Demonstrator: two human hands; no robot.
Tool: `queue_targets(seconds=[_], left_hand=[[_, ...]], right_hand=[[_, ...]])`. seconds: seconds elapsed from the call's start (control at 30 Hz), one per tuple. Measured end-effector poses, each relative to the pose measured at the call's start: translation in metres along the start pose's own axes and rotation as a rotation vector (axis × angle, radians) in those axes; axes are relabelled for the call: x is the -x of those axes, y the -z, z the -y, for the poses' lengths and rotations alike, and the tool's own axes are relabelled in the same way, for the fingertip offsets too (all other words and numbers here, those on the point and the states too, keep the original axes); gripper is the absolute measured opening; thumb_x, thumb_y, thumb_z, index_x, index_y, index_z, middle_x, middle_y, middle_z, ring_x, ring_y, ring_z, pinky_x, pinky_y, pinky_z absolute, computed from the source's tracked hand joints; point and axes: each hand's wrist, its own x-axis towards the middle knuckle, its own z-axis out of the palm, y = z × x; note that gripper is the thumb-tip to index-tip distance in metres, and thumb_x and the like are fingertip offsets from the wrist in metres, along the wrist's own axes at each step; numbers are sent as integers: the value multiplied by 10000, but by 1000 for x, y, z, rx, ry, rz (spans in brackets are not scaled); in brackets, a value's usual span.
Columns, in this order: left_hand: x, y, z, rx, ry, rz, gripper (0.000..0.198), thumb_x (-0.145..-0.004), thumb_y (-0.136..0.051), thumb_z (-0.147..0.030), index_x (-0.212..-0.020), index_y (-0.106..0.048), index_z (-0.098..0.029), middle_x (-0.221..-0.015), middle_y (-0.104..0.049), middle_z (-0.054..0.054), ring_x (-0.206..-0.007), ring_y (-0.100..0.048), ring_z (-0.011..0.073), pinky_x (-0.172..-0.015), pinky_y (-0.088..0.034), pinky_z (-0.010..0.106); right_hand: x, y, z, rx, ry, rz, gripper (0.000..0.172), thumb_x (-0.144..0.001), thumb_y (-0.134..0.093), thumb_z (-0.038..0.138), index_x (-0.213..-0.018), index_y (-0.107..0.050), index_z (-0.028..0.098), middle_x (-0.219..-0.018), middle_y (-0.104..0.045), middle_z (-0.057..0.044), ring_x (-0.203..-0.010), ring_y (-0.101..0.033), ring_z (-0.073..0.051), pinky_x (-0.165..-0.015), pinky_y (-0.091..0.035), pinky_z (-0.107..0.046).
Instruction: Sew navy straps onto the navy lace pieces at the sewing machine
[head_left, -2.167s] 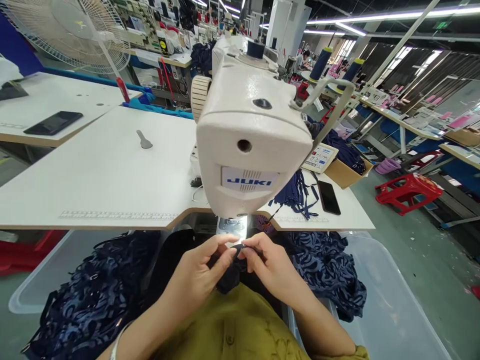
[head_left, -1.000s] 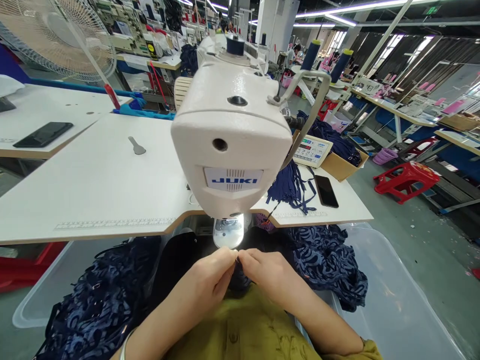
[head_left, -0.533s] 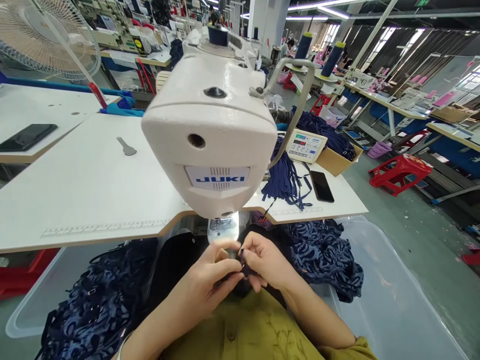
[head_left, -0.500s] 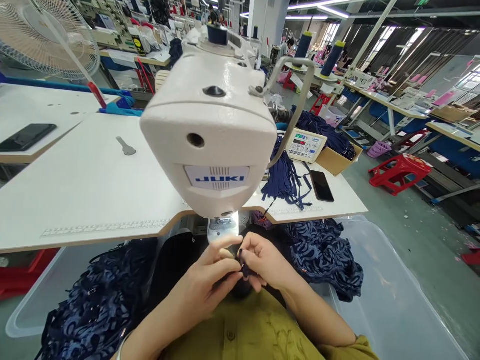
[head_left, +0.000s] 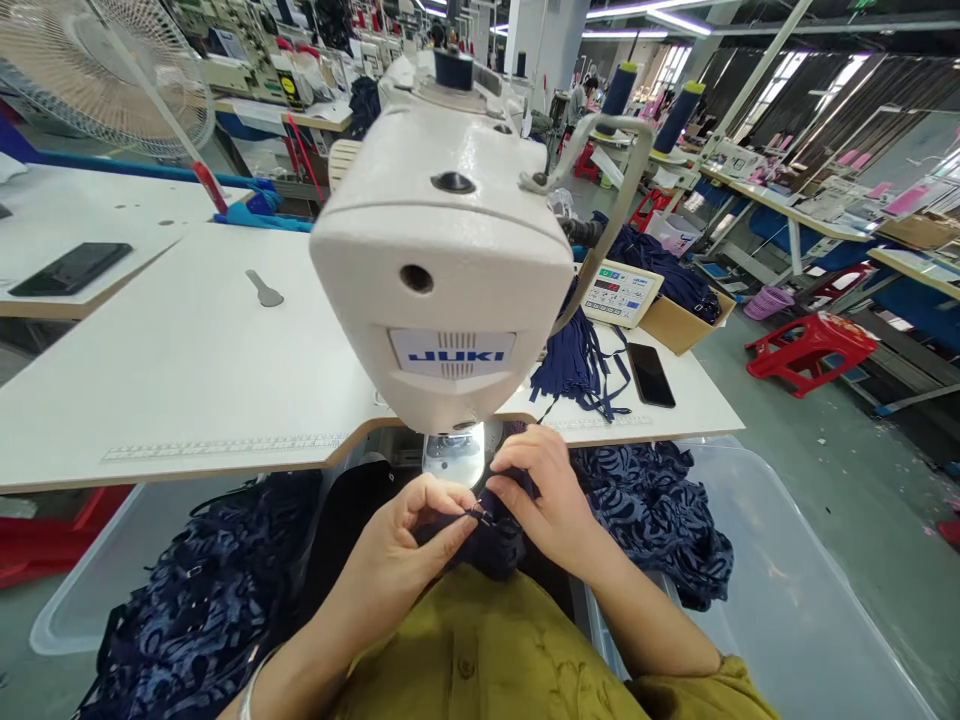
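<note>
My left hand [head_left: 394,555] pinches a dark navy fabric piece [head_left: 487,535] just below the white JUKI sewing machine [head_left: 442,260]. Thumb and fingers of that hand close on the fabric's near edge. My right hand [head_left: 544,490] grips the same piece from the right, its fingers curled over it close to the lit metal needle plate [head_left: 452,455]. The needle itself is hidden behind the machine head.
Heaps of patterned navy fabric lie in clear plastic bins at left [head_left: 195,600] and right [head_left: 652,510]. On the white table [head_left: 187,370] are navy straps [head_left: 581,365], a phone [head_left: 651,375], a control panel [head_left: 621,293] and a cardboard box [head_left: 686,320]. A fan [head_left: 97,70] stands far left.
Both hands have moved up and forward toward the needle plate with the fabric. My right hand has risen and now sits beside the plate. The view swung slightly right.
</note>
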Motion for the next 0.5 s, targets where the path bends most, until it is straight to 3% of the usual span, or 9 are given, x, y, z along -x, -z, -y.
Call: queue_targets(seconds=[0.07, 0.1, 0.2, 0.23, 0.3, 0.37, 0.5], left_hand=[[0, -1, 0, -28, -21, -53, 93, -808, -645, -270, -782, -574, -216, -861, -690, -12, -802, -654, 116, -733, -534, 213], [0, -1, 1, -49, -34, -72, 80, -806, -649, -267, -790, -586, -221, -854, -695, -19, -800, -659, 113, -733, -534, 205], [1, -4, 2, -111, -93, -120, 49, -802, -657, -253, -811, -611, -238, -833, -710, -42, -793, -679, 107, -722, -541, 181], [1, -6, 2, -132, -124, -132, 45, -802, -657, -244, -817, -615, -244, -829, -715, -49, -787, -685, 104, -712, -543, 170], [2, -9, 1, -194, -209, -151, 53, -807, -648, -219, -834, -614, -251, -839, -726, -60, -768, -694, 94, -688, -544, 150], [3, -12, 1, -283, -308, -166, 64, -823, -623, -195, -851, -605, -249, -868, -734, -58, -757, -698, 87, -680, -545, 140], [5, -15, 4, -431, -474, -210, 52, -873, -560, -190, -897, -567, -236, -922, -735, -28, -827, -704, 100, -725, -557, 160]], right_hand=[[8, -5, -2, -14, -4, -127, 67, -915, -543, 222, -935, -606, 234, -951, -626, -25, -972, -542, -180, -921, -383, -355], [13, -8, -2, -66, -34, -109, 118, -935, -503, 229, -924, -621, 235, -923, -633, -24, -936, -556, -174, -886, -403, -341], [27, -20, -4, -304, -201, 109, 141, -923, -531, 301, -981, -646, 244, -911, -648, -23, -879, -585, -172, -799, -448, -307], [30, -24, -4, -402, -271, 127, 154, -887, -590, 324, -1013, -640, 251, -942, -642, -24, -892, -591, -176, -797, -459, -304], [33, -33, -3, -608, -382, 40, 199, -818, -682, 324, -1000, -631, 261, -959, -615, -14, -880, -600, -168, -776, -483, -286], [33, -40, -1, -750, -401, -77, 124, -797, -705, 292, -892, -636, 253, -904, -596, 1, -820, -602, -143, -731, -497, -257], [32, -48, 1, -753, -346, -209, 73, -801, -699, 253, -767, -638, 233, -812, -626, -4, -774, -617, -145, -711, -508, -261]])
